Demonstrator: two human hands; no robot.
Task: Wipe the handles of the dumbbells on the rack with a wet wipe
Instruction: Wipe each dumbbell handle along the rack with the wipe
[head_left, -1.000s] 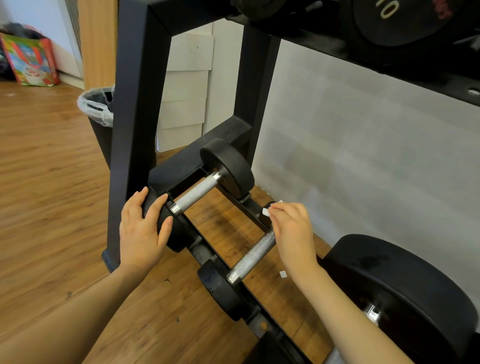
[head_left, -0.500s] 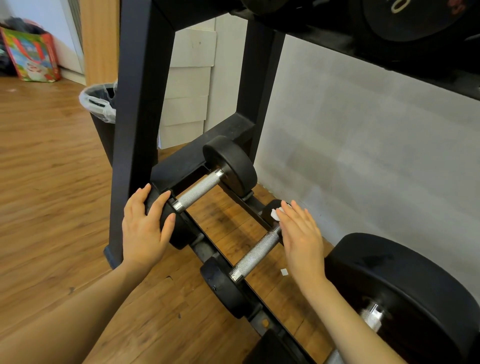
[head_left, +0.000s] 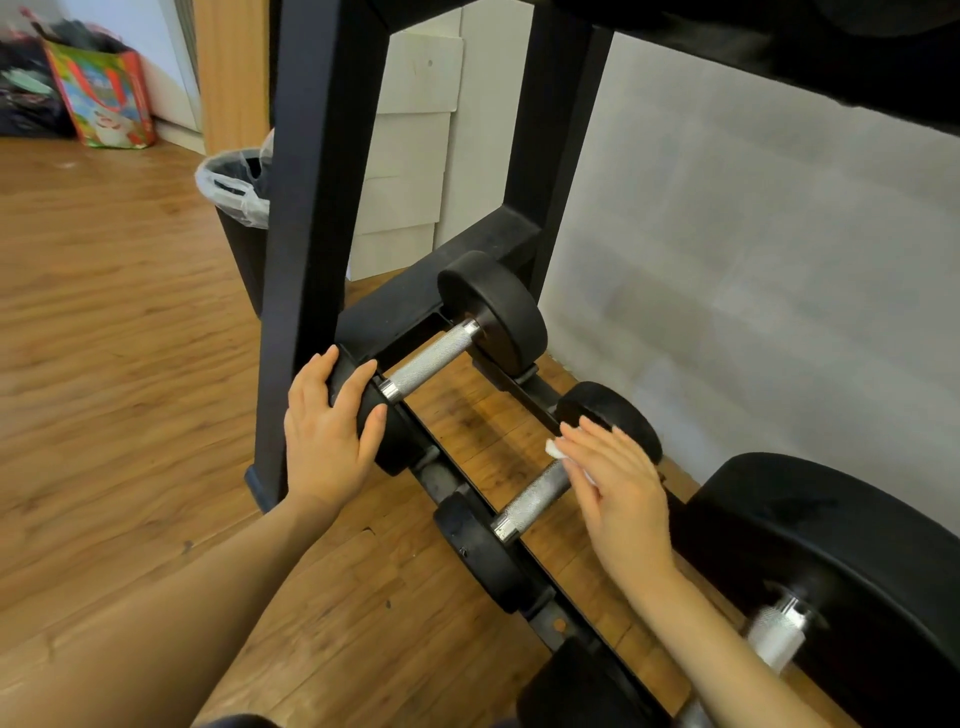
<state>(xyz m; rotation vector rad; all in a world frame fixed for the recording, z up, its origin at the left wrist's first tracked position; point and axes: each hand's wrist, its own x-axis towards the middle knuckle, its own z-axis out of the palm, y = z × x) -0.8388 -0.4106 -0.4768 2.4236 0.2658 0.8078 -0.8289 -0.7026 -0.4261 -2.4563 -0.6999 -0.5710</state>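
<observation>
Open wood floor (head_left: 104, 364) at left, bounded by lined bin (head_left: 236, 189) and black rack upright (head_left: 311, 218). Left hand (head_left: 327, 431), fingers spread and curved over near plate of first dumbbell (head_left: 434, 358), knurled handle running near-left to far-right across bottom rails. Right hand (head_left: 618, 493), fingers straight and together, pressing white wet wipe (head_left: 558, 449) onto far end of parallel second dumbbell handle (head_left: 532, 501), hemmed between large dumbbell (head_left: 831, 571) and grey wall (head_left: 779, 286).

No legible text, numbers or brand marks. Colourful printed gift bag (head_left: 101, 93) against far wall: pictures only, no lettering readable.
</observation>
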